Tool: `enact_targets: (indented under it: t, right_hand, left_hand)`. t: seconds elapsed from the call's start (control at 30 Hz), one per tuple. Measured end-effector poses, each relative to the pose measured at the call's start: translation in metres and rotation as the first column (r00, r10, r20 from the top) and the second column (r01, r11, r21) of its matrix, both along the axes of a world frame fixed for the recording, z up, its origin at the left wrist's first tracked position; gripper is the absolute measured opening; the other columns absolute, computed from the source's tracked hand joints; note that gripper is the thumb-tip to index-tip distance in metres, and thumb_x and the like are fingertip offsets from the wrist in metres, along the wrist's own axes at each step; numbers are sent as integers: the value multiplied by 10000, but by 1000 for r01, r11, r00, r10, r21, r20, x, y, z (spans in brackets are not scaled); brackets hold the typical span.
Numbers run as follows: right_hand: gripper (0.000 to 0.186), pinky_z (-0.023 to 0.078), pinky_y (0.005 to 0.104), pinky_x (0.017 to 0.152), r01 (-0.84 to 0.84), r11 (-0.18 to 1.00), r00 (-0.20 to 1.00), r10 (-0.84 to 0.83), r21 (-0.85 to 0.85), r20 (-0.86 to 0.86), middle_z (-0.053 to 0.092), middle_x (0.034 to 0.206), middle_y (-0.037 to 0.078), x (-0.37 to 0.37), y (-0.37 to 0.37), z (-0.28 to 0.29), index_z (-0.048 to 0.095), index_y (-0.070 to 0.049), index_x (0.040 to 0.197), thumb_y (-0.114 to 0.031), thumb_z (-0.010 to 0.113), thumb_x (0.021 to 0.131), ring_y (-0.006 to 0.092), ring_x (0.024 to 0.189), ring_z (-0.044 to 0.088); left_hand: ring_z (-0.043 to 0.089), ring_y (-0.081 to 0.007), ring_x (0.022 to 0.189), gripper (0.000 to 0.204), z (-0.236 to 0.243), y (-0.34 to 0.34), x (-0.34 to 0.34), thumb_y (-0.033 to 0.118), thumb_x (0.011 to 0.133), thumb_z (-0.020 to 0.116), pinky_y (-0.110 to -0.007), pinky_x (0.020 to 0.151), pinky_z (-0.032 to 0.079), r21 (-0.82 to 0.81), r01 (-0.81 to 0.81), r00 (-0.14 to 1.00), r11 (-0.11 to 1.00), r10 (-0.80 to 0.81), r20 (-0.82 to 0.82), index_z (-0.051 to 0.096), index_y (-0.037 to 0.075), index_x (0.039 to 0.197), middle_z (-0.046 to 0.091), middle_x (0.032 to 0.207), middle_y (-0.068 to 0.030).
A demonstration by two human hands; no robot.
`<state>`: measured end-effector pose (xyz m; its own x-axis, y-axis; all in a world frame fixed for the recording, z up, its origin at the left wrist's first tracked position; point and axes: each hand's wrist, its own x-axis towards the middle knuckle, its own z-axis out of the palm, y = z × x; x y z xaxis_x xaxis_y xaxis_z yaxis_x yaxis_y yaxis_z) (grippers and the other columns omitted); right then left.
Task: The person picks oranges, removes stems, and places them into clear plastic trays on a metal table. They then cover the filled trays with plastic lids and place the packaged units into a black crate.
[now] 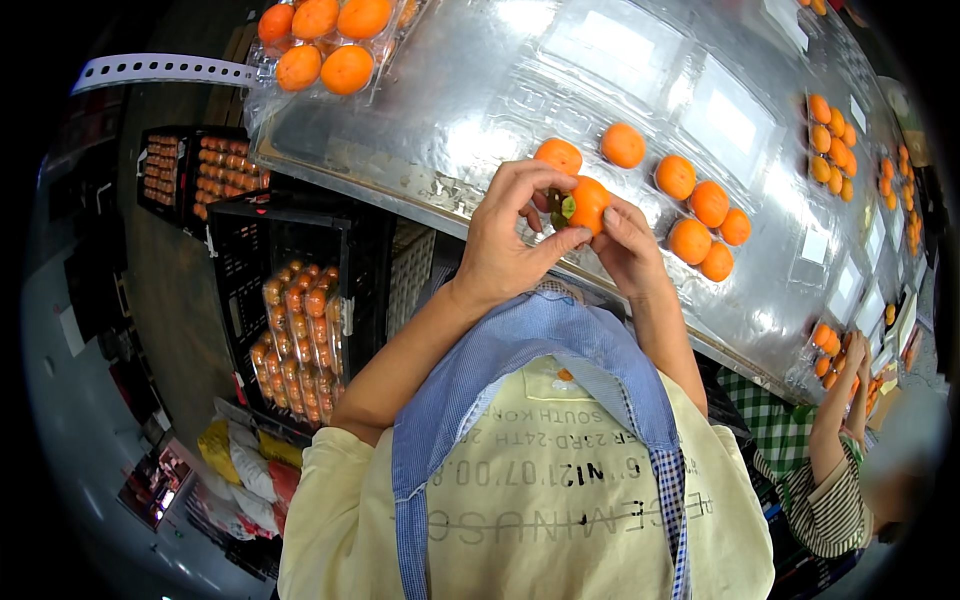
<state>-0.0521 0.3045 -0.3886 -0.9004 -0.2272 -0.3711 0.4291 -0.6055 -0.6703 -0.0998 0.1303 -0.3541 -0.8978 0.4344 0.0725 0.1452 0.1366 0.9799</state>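
An orange persimmon [588, 205] with green leaves at its stem end is held at the near edge of the metal table. My left hand [505, 235] is closed on its leafy side, thumb below and fingers curled around the leaves. From the right, my right hand [635, 250] pinches the same fruit with thumb and fingertips. Just beyond my fingers lies another persimmon [558, 155], partly covered by my left hand. A single persimmon [623, 145] rests farther back. To the right, several more persimmons [710, 203] sit close together, seemingly in clear plastic.
At the table's [470, 120] far left, a clear tray of persimmons [347, 69] stands by a perforated white strip [165, 71]. Packed fruit fills a black crate [300, 335] on the lower left. A co-worker's hands [853, 352] handle fruit at the right.
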Motion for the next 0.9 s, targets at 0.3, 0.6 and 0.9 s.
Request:
enact_targets:
  t: [0.3, 0.6, 0.9]
  right_hand:
    - [611, 384, 348, 1000, -116, 980, 990, 127, 164, -56, 555, 1223, 139, -6, 0, 2, 462, 36, 1313, -326, 640, 855, 216, 1143, 520]
    - [628, 400, 323, 964, -106, 986, 994, 107, 131, 1, 562, 1209, 133, -4, 0, -4, 465, 47, 1306, -333, 654, 843, 199, 1105, 532]
    - [592, 439, 272, 805, -11, 1000, 1000, 10, 23, 30, 607, 1050, 110, 12, 5, -12, 510, 57, 1239, -364, 634, 841, 160, 934, 574]
  left_hand:
    - [493, -108, 872, 284, -2, -4, -3, 104, 806, 694, -227, 674, 465, 18, -28, 995, 999, 26, 101, 536, 49, 1036, 475, 1065, -44]
    - [505, -119, 885, 220, -4, -2, -4, 113, 856, 639, -246, 714, 471, -11, -44, 992, 999, 45, 118, 542, 24, 1032, 493, 1031, -49]
    - [544, -129, 863, 225, -3, 2, 1, 149, 901, 586, -250, 715, 470, -24, 25, 992, 999, -22, 126, 541, 26, 1083, 531, 1054, -55]
